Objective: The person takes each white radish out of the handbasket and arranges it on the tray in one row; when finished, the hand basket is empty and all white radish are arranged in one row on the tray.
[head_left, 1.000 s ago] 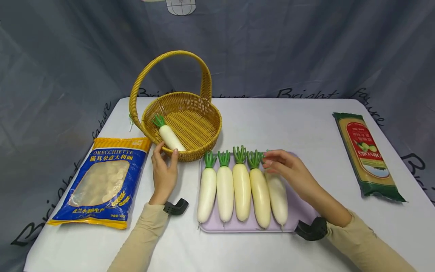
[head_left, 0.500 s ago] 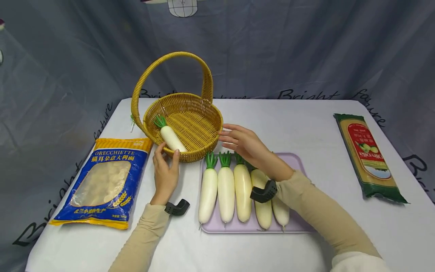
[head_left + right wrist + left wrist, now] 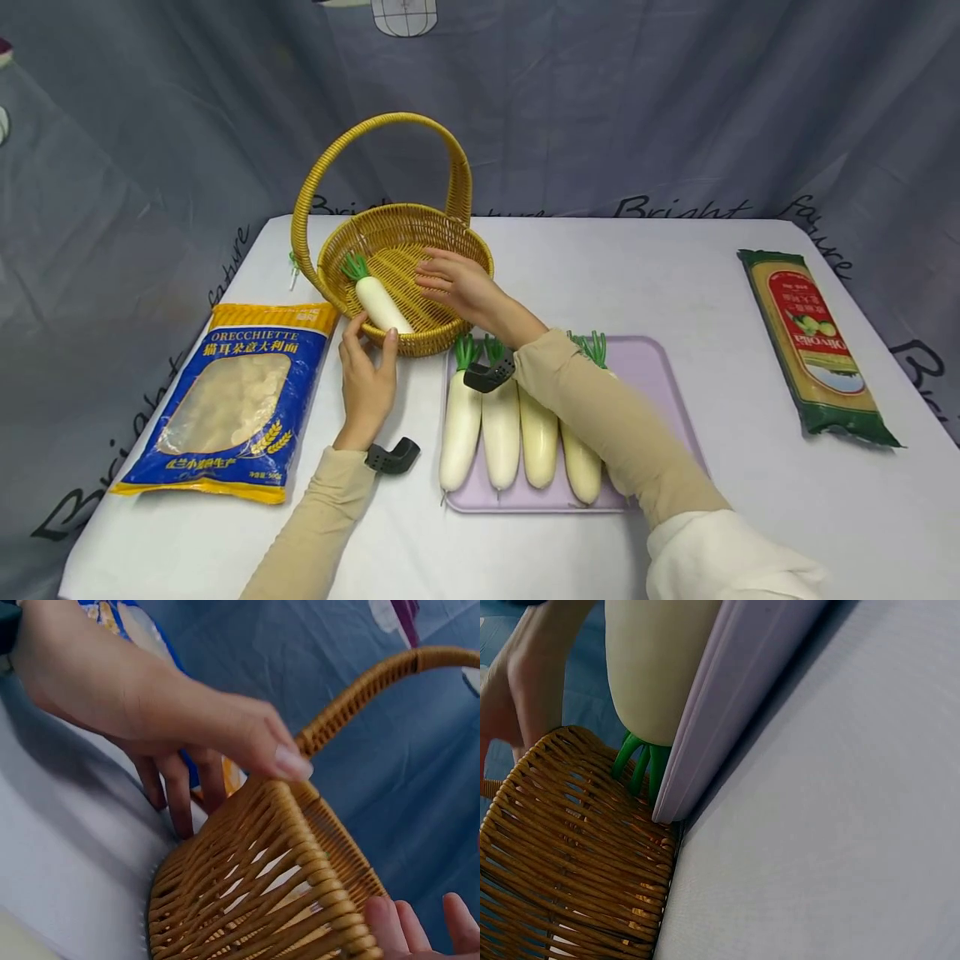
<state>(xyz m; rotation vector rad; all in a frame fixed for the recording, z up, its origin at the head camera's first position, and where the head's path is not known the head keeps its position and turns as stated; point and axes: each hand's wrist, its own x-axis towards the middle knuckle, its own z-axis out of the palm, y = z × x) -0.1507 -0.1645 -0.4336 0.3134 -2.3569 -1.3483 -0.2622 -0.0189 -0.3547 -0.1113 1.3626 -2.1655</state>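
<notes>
My left hand (image 3: 367,392) grips the near rim of a wicker basket (image 3: 429,343). In the right wrist view, the thumb of that left hand (image 3: 150,697) lies over the rim while the fingers rest along the outer wall. One white radish (image 3: 381,305) with green stems lies inside, at the basket's left. Over the basket's right part reaches my right hand (image 3: 472,292), fingers extended and holding nothing. Several more white radishes (image 3: 460,429) lie side by side on a lilac tray (image 3: 648,375), partly covered by the right forearm.
A blue and yellow orecchiette bag (image 3: 225,400) lies to the left of the left hand. At the far right is a green and red pasta pack (image 3: 813,342). The basket's tall handle (image 3: 397,117) arches above it. A grey curtain (image 3: 600,108) hangs behind the table.
My right hand has moved left from the rightmost radish's stems, past the basket's right rim, to over the basket. The left hand has stayed at the near rim.
</notes>
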